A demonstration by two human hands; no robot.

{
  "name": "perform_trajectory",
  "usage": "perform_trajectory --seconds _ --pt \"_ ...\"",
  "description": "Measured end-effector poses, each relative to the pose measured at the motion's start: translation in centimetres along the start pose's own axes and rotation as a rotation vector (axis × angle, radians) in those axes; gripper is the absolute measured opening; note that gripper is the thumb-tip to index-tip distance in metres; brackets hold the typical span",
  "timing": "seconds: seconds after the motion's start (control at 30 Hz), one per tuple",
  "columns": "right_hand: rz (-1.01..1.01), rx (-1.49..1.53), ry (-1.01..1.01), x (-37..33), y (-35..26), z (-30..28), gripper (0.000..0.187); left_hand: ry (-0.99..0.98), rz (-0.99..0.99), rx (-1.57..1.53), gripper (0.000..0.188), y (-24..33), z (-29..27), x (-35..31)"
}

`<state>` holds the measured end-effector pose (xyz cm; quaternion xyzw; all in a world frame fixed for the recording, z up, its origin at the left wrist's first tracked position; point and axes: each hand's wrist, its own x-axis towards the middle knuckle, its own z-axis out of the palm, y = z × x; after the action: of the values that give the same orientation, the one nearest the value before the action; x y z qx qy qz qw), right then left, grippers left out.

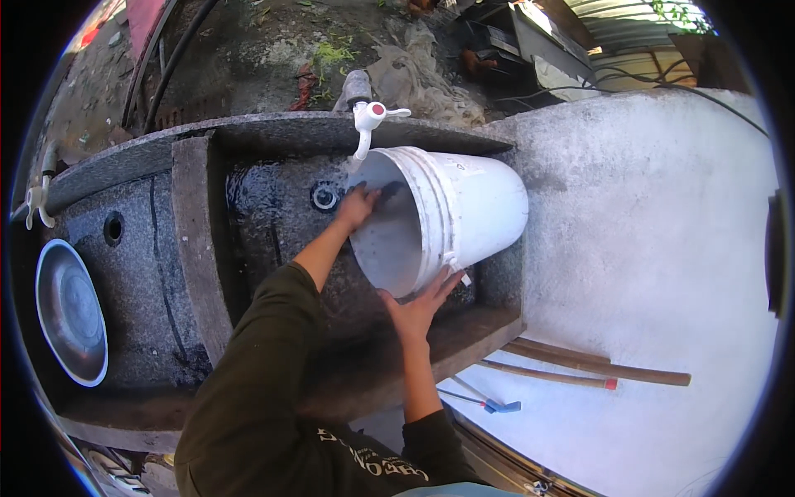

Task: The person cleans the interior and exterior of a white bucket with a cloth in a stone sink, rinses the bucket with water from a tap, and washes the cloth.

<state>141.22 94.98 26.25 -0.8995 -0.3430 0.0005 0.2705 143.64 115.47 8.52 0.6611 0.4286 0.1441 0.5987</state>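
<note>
A large white bucket (484, 207) lies on its side in the right basin of a stone sink (281, 207), its mouth facing left. My left hand (358, 209) reaches into the mouth, fingers curled beside a small dark thing (387, 195) against the inner wall; its kind is unclear. With thumb and fingers apart, my right hand (416, 311) grips the near side of the bucket's rim, close to the handle's white end piece (457, 268). Directly above the rim is a white tap (367, 124) with a red dot. Wet stone shows around the drain (324, 196).
A stone divider (199, 240) separates the two basins. In the left one, a metal bowl (73, 311) leans by the outer wall, below a second tap (37, 203). A white wall (638, 224) bounds the right side, with wooden poles (596, 364) near its foot.
</note>
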Motion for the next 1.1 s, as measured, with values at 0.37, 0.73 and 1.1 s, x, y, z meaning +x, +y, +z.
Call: perform_trajectory --seconds 0.37,0.73,1.1 --pt "-0.104 -0.524 -0.541 6.5 -11.1 -7.2 0.089 -0.532 0.479 0.475 0.035 -7.3 4.2 -9.7" --pt "-0.417 -0.396 -0.52 9.9 -6.8 -2.8 0.084 -0.179 0.316 0.219 0.052 1.3 6.6 -20.8" --pt "-0.403 -0.249 -0.566 19.3 -4.5 0.2 0.091 0.192 0.88 0.652 0.03 -4.2 4.8 0.6"
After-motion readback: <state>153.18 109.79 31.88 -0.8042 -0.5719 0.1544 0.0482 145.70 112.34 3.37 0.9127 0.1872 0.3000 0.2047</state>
